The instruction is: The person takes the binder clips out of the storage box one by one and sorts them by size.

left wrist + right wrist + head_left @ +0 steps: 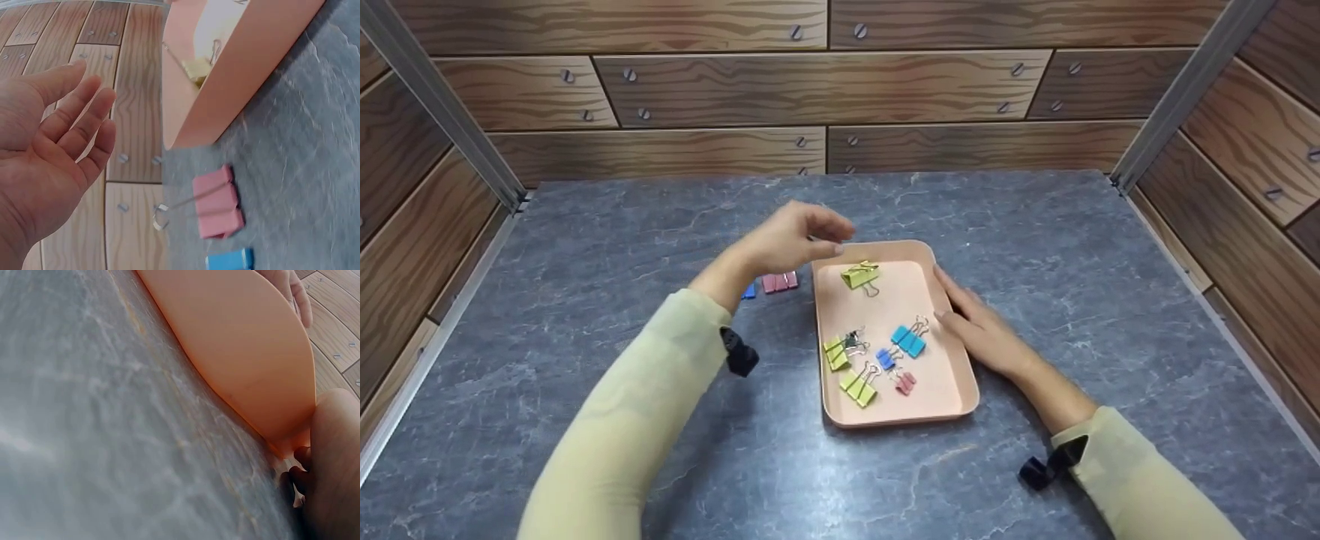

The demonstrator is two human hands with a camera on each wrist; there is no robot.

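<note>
A shallow peach tray (896,419) lies on the table with several binder clips inside. A yellow-green binder clip (860,275) sits alone near its far end. Nearer the front are a light blue binder clip (909,340), a small blue one, a small pink one, a dark one and two more yellow-green ones. My left hand (799,238) hovers by the tray's far left corner, fingers loosely bent and holding nothing. My right hand (986,334) holds the tray's right wall, its thumb at the rim and its fingers along the outside.
Left of the tray, a pink binder clip (216,203) and a blue binder clip (229,260) lie on the grey marbled table (1110,300), below my left forearm. Wood-patterned panels (825,86) stand behind the table and along both sides.
</note>
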